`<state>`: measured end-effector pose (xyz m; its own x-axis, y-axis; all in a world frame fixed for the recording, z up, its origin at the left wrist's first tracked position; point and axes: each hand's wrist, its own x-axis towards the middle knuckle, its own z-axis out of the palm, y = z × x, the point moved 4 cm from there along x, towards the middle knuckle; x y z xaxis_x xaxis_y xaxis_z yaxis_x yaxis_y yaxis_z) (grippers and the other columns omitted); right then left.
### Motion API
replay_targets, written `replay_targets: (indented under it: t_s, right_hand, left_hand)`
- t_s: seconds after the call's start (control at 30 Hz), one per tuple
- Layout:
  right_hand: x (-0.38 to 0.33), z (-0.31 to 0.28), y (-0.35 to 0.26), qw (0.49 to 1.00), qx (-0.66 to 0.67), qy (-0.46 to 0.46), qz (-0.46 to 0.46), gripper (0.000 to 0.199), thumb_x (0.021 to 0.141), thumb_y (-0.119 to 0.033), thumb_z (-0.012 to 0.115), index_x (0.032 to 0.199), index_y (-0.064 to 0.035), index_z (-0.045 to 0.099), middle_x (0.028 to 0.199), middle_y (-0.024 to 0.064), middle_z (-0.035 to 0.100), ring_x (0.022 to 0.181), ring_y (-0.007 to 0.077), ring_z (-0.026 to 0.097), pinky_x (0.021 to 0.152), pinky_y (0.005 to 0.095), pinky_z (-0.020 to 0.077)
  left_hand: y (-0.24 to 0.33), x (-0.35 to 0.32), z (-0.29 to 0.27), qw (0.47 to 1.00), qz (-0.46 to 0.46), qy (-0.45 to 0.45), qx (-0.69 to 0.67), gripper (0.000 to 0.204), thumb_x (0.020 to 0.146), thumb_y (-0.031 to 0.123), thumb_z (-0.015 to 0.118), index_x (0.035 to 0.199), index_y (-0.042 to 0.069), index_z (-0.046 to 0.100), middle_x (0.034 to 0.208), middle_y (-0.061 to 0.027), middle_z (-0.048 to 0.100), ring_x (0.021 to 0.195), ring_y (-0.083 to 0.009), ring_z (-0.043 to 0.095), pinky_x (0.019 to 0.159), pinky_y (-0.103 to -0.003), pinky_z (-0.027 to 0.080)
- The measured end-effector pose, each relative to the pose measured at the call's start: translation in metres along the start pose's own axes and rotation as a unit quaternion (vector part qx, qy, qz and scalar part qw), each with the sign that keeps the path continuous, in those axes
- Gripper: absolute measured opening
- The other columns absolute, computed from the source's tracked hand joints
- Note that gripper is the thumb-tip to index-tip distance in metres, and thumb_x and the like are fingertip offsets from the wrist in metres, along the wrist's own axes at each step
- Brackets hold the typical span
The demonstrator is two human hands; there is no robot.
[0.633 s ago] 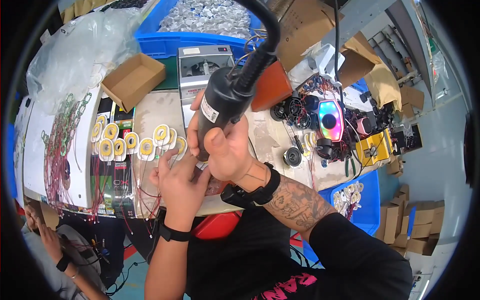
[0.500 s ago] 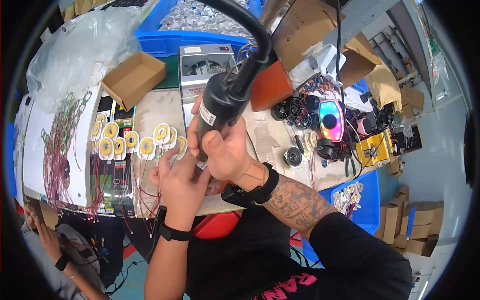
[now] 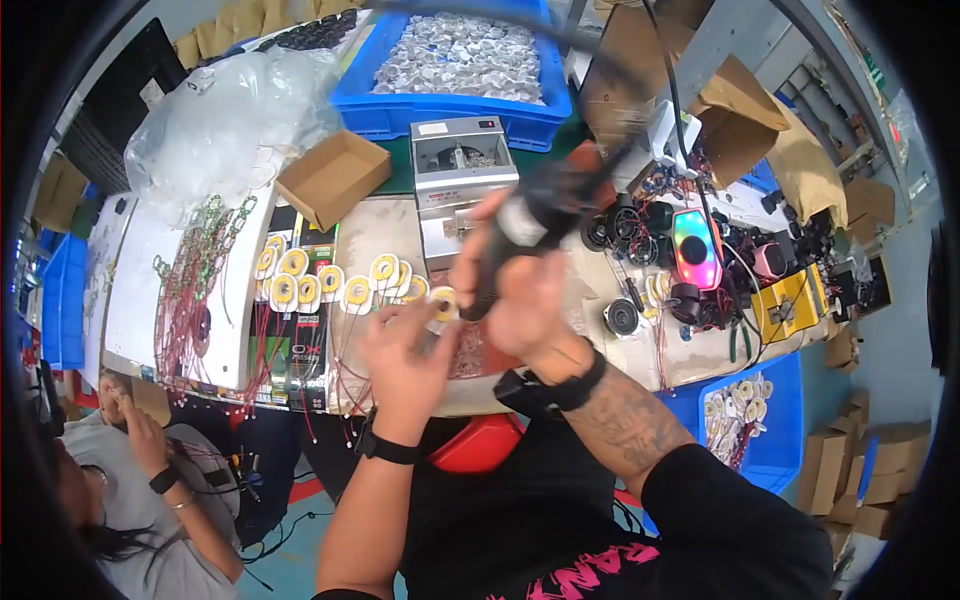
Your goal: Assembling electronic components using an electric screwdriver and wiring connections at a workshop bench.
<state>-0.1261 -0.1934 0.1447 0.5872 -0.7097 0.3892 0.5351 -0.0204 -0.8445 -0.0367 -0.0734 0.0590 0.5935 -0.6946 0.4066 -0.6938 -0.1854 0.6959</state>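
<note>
My right hand (image 3: 530, 305) is wrapped round a black electric screwdriver (image 3: 505, 245), blurred by motion, with a cable rising from its top. Its lower end is close to the fingertips of my left hand (image 3: 405, 350). Thumb and fingers of that hand are closed on a small white disc with a yellow ring (image 3: 443, 302). Several similar discs with yellow rings (image 3: 357, 291) lie in a row to the left, their thin red wires (image 3: 345, 370) hanging toward the table's front edge. Below my right hand is a reddish-brown block (image 3: 470, 352), partly hidden.
A grey screw feeder (image 3: 465, 185) stands ahead, behind it a blue bin (image 3: 545, 125) of white parts. An open cardboard box (image 3: 335, 185) and green-and-red wired rings (image 3: 200, 290) are left. Speakers (image 3: 621, 317) and a lit panel (image 3: 692, 245) lie right. A co-worker (image 3: 150, 490) sits lower left.
My head view has shifted, moving the scene right. The right hand has drawn the screwdriver up and right, away from the left hand, uncovering the disc at my left fingertips.
</note>
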Motion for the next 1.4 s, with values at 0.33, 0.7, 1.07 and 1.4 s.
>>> replay_targets:
  t_s: [0.33, 0.7, 1.07, 1.4]
  right_hand:
    - [-0.044, -0.071, -0.050, 0.998, -0.056, 0.015, -0.010, 0.088, 0.084, -0.079, 0.065, 0.120, -0.0025, 0.041, 0.068, 0.0053, 0.054, 0.056, 0.0127, 0.053, 0.053, 0.0271, 0.0453]
    - [-0.066, -0.096, -0.041, 0.998, -0.057, 0.031, 0.015, 0.084, 0.085, -0.074, 0.068, 0.119, -0.0024, 0.042, 0.069, 0.0054, 0.055, 0.057, 0.0114, 0.053, 0.052, 0.0248, 0.0438]
    - [-0.070, -0.104, -0.035, 0.997, -0.053, 0.030, 0.042, 0.075, 0.086, -0.064, 0.075, 0.119, -0.0042, 0.044, 0.069, 0.0081, 0.058, 0.057, 0.0155, 0.055, 0.053, 0.0292, 0.0455]
    - [-0.061, -0.124, -0.061, 0.995, -0.073, 0.074, 0.009, 0.087, 0.081, -0.069, 0.077, 0.122, 0.0016, 0.045, 0.071, 0.0070, 0.059, 0.061, 0.0104, 0.055, 0.056, 0.0232, 0.0435]
  left_hand:
    - [-0.043, 0.001, 0.007, 0.989, 0.021, -0.050, 0.134, 0.038, 0.091, 0.011, 0.070, 0.129, 0.002, 0.068, 0.141, -0.0278, 0.059, 0.141, -0.0487, 0.045, 0.116, -0.052, 0.038]
    - [-0.035, 0.014, 0.037, 0.966, 0.121, -0.127, 0.188, 0.039, 0.093, 0.001, 0.060, 0.132, 0.001, 0.064, 0.150, -0.0223, 0.053, 0.148, -0.0443, 0.038, 0.115, -0.057, 0.039]
    - [0.000, 0.020, 0.050, 0.971, 0.115, -0.112, 0.179, 0.040, 0.086, 0.007, 0.068, 0.125, 0.001, 0.068, 0.139, -0.0304, 0.058, 0.140, -0.0500, 0.046, 0.116, -0.056, 0.039]
    - [-0.011, 0.132, 0.063, 0.961, -0.077, 0.086, -0.253, 0.062, 0.094, 0.028, 0.071, 0.142, -0.005, 0.050, 0.137, -0.0153, 0.059, 0.138, -0.0278, 0.049, 0.114, -0.040, 0.037]
